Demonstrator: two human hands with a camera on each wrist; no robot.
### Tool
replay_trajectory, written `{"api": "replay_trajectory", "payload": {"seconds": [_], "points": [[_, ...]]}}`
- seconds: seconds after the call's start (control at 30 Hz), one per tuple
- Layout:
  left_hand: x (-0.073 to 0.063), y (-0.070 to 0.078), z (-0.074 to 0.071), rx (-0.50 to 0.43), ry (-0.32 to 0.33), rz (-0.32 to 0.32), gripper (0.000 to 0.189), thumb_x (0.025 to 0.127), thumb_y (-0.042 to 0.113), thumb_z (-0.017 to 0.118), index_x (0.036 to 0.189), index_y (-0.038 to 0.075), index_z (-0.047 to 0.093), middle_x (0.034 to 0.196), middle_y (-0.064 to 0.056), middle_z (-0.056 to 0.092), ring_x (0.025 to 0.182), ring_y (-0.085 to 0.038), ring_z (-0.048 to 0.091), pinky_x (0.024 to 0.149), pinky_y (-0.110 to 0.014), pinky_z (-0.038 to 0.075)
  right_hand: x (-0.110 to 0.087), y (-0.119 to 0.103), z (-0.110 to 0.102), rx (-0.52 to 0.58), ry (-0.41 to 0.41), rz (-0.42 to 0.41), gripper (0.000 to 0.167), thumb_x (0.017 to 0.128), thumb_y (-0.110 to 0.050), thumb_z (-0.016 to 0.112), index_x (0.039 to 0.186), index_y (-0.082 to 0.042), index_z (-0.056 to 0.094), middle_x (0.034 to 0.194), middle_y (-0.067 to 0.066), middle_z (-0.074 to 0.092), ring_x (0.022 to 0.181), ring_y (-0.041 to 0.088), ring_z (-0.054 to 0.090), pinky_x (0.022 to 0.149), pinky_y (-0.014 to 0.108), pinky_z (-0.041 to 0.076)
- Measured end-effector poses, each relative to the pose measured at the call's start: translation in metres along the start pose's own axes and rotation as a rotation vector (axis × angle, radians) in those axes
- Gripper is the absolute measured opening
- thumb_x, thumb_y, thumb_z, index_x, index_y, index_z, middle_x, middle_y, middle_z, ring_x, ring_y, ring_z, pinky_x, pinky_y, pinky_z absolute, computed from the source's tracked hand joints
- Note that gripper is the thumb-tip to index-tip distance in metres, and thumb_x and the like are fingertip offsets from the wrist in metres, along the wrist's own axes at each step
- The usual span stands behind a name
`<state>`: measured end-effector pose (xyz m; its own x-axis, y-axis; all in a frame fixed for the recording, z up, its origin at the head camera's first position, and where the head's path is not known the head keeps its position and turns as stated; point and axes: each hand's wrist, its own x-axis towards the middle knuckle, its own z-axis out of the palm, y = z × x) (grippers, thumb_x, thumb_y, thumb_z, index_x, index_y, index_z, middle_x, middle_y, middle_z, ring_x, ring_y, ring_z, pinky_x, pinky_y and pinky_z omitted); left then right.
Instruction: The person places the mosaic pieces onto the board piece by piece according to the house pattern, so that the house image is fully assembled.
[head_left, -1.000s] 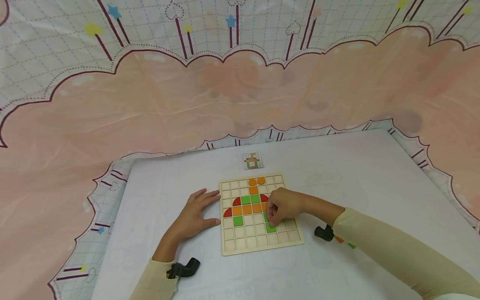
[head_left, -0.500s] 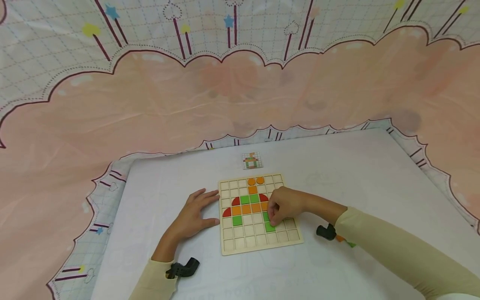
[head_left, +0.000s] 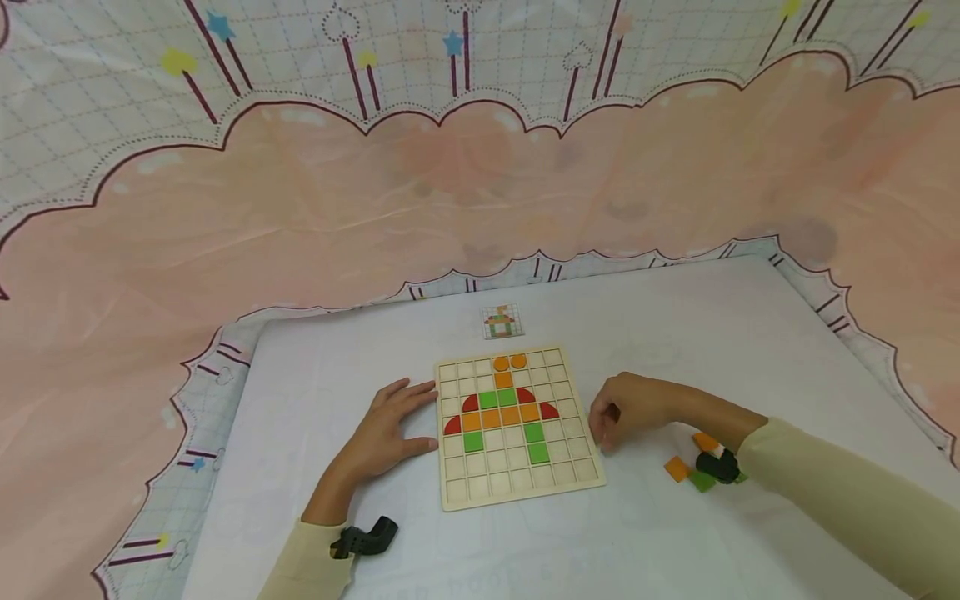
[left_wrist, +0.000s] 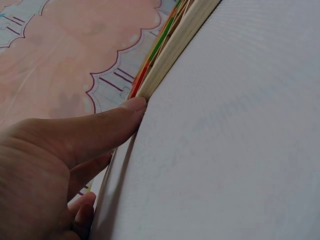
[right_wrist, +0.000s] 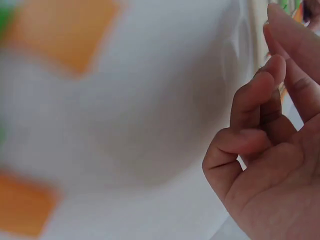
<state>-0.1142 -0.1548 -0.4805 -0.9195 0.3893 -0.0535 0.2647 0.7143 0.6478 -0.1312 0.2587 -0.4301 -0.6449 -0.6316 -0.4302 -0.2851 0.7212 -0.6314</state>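
A wooden grid board [head_left: 490, 485] lies on the white table, with red quarter-round pieces [head_left: 470, 403], green squares [head_left: 538, 452], orange squares [head_left: 503, 380] and orange discs [head_left: 518, 361] in its cells. My left hand [head_left: 386, 425] rests at the board's left edge, fingers spread; in the left wrist view the thumb [left_wrist: 107, 132] touches the board's side. Just off the right edge is my right hand [head_left: 630, 410]. Its fingers are loosely curled, and no piece shows between them in the right wrist view, where the hand [right_wrist: 275, 150] fills the right side.
Right of the board, loose orange squares [head_left: 677, 468] and a green square [head_left: 702, 481] lie partly under the right wrist's camera [head_left: 717, 466]. A small picture card [head_left: 502, 322] lies beyond the board. A patterned cloth [head_left: 480, 200] hangs behind the table.
My right hand has left the green squares on the board and moved right, past its edge. The red piece at the row's right end and more loose pieces now show. My left hand stays put.
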Motion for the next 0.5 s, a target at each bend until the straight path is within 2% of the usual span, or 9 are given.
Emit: {"api": "replay_trajectory", "payload": {"seconds": [0.13,0.3,0.4,0.5], "points": [[0.0,0.0,0.0,0.006,0.0,-0.005,0.074,0.08,0.028,0.088,0.147,0.017,0.057,0.161,0.004,0.045,0.157,-0.032,0.018,0.121,-0.067,0.025,-0.025,0.019,-0.004,-0.005,0.009,0.064,0.017,0.076,-0.02,0.09,0.081,-0.027,0.075,0.071,-0.01,0.059,0.072,0.009,0.053,0.064,0.021,0.044],[0.0,-0.001,0.001,0.009,0.002,-0.005,0.075,0.08,0.028,0.087,0.147,0.019,0.057,0.161,0.004,0.044,0.157,-0.032,0.017,0.121,-0.068,0.024,-0.054,0.035,-0.008,0.012,0.007,0.14,0.025,0.071,-0.019,0.093,0.084,-0.028,0.074,0.081,-0.006,0.06,0.08,0.013,0.053,0.065,0.023,0.048],[-0.001,-0.001,0.001,0.01,0.005,-0.001,0.074,0.08,0.029,0.087,0.147,0.019,0.056,0.161,0.003,0.044,0.157,-0.032,0.018,0.12,-0.069,0.024,-0.07,0.045,-0.01,0.021,-0.018,0.13,0.03,0.07,-0.014,0.093,0.088,-0.026,0.073,0.089,-0.005,0.06,0.087,0.014,0.053,0.071,0.023,0.051],[0.0,-0.002,0.002,0.012,0.008,0.003,0.074,0.08,0.028,0.087,0.147,0.019,0.057,0.161,0.003,0.044,0.157,-0.033,0.018,0.12,-0.069,0.024,-0.082,0.055,-0.012,-0.021,-0.038,0.121,0.035,0.069,-0.014,0.093,0.092,-0.03,0.071,0.098,-0.008,0.06,0.094,0.013,0.053,0.078,0.023,0.053]]}}
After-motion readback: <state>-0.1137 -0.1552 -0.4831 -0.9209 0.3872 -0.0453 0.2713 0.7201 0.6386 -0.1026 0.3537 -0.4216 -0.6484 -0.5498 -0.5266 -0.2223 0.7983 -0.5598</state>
